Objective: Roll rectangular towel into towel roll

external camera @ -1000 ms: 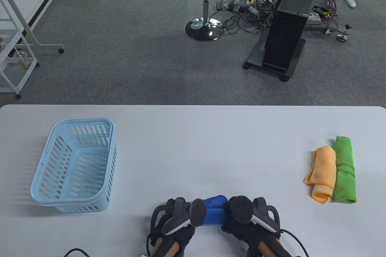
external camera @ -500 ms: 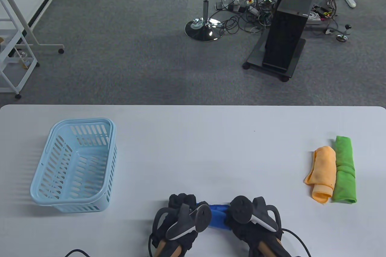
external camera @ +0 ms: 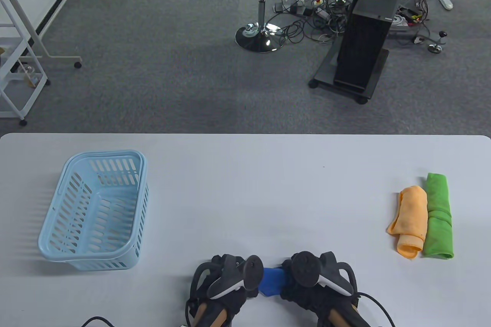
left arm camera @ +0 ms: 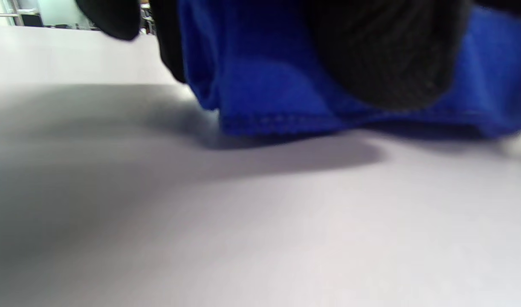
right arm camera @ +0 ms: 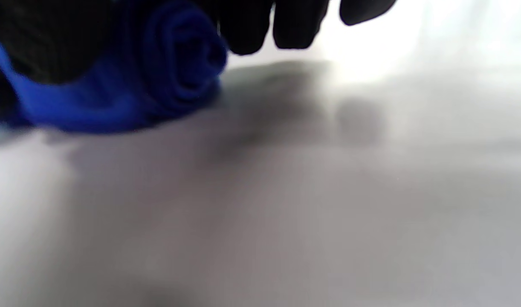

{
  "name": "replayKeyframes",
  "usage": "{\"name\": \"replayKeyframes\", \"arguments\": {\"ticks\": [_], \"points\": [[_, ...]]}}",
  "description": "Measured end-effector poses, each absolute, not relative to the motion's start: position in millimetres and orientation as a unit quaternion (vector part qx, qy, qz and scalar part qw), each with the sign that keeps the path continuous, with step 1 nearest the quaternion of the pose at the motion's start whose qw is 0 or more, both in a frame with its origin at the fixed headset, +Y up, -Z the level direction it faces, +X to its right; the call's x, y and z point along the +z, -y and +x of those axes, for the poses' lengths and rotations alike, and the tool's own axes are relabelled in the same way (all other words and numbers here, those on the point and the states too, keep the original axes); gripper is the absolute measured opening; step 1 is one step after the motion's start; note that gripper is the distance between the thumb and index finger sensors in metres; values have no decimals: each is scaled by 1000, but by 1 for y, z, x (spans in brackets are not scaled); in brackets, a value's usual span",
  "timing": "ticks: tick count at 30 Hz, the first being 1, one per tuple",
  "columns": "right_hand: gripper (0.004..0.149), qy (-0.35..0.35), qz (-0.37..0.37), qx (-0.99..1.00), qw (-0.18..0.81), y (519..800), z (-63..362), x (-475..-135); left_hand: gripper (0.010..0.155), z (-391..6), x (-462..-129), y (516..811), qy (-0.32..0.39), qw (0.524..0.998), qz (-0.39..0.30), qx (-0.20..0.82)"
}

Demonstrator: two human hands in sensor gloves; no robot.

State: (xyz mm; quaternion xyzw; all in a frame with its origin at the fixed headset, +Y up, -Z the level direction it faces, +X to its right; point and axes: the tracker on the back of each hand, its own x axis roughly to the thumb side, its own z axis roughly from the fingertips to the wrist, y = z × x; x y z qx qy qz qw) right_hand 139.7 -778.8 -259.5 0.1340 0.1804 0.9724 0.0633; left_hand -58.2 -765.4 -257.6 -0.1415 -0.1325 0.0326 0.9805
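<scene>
The blue towel roll [external camera: 271,280] lies at the table's [external camera: 245,173] near edge, its long axis running left-right between both hands. The left hand [external camera: 226,285] grips its left end, the right hand [external camera: 310,281] its right end, both equally close.

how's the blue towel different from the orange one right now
The blue towel lies at the near edge, gripped between the left hand and right hand; the orange towel lies untouched at the right, against the green towel. Blue is mostly hidden; orange shows fully. Both are rolled.
</scene>
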Motion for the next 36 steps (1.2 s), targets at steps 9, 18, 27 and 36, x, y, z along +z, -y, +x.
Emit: {"name": "replayKeyframes", "arguments": {"ticks": [9, 18, 27, 36], "points": [[70, -167, 128, 976, 51, 778, 141, -262, 84, -49, -245, 752, 177, 980, -77, -54], [79, -199, 156, 965, 70, 771, 141, -259, 68, -51, -253, 760, 151, 983, -87, -61], [62, -77, 247, 956, 134, 744, 118, -238, 64, -87, -262, 760, 69, 982, -174, -7], [72, -115, 296, 948, -10, 774, 79, -218, 69, -94, -258, 749, 72, 986, -146, 42]]}}
